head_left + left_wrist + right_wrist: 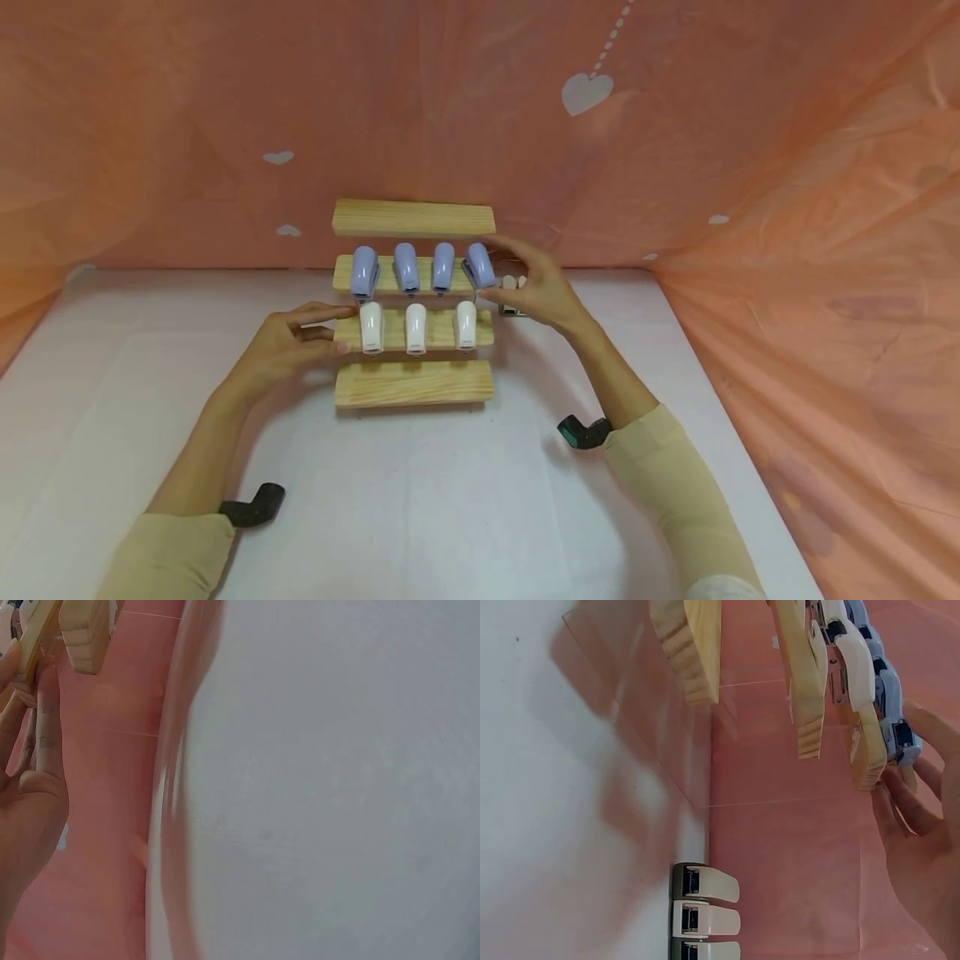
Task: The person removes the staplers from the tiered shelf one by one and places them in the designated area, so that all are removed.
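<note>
A tiered wooden rack (414, 385) holds small staplers on its middle two shelves. Several lavender staplers stand on the upper of these, and three white staplers (416, 329) on the lower. My left hand (288, 342) grips the left end of the white staplers' shelf, thumb in front; the left wrist view shows its fingers on the wood. At the rack's right end, my right hand (536, 287) pinches the tilted end lavender stapler (480, 265) between thumb and fingers. In the right wrist view, its fingers also lie close against the shelf end (870, 757).
Whitish staplers (711, 921) sit in a row on the white table (450, 500), just right of the rack and partly behind my right hand. The rack's top shelf (412, 218) and bottom shelf bear no staplers. An orange-pink sheet (450, 125) hangs behind and at the sides.
</note>
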### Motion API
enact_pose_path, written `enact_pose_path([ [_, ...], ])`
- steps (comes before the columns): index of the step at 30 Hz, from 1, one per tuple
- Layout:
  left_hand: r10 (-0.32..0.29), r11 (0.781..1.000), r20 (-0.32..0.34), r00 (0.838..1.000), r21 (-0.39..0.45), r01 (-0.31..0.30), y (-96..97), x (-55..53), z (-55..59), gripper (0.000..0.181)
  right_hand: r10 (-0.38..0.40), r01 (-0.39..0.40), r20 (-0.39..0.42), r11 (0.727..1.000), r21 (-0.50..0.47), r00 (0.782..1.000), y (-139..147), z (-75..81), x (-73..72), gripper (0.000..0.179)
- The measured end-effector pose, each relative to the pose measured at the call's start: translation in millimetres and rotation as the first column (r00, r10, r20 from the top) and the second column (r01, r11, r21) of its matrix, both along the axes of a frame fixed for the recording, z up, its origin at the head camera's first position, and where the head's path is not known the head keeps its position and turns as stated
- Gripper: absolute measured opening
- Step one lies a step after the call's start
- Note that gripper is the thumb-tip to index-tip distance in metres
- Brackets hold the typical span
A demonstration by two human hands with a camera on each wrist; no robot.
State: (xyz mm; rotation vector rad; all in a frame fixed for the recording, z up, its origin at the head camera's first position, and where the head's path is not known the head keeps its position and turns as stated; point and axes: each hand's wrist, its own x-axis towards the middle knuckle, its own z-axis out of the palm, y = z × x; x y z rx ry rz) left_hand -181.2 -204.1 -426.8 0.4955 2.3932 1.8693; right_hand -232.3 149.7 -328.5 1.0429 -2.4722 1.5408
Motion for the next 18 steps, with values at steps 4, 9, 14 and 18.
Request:
enact_pose_path([
  [4,-0.007,1.000,0.007,1.000,0.021,0.006,0.3,0.6,0.1,0.052,0.001,-0.002,0.032,1.000,0.004,0.999,-1.8,1.2,-1.7,0.068],
  [9,-0.013,1.000,-0.007,1.000,0.028,0.013,0.4,1.1,-0.5,0.052,0.005,-0.005,0.054,1.000,-0.005,0.999,-1.1,-6.8,-9.5,0.067],
  [14,-0.022,0.999,-0.013,1.000,0.044,0.023,0.7,0.0,-0.8,0.052,-0.025,0.025,0.054,1.000,-0.005,0.998,4.8,-23.7,-21.9,0.068],
  [18,-0.001,1.000,-0.011,1.000,0.015,0.001,0.3,-0.9,-1.5,0.052,-0.033,0.034,0.026,0.998,-0.044,0.999,8.1,-28.2,-22.5,0.068],
])
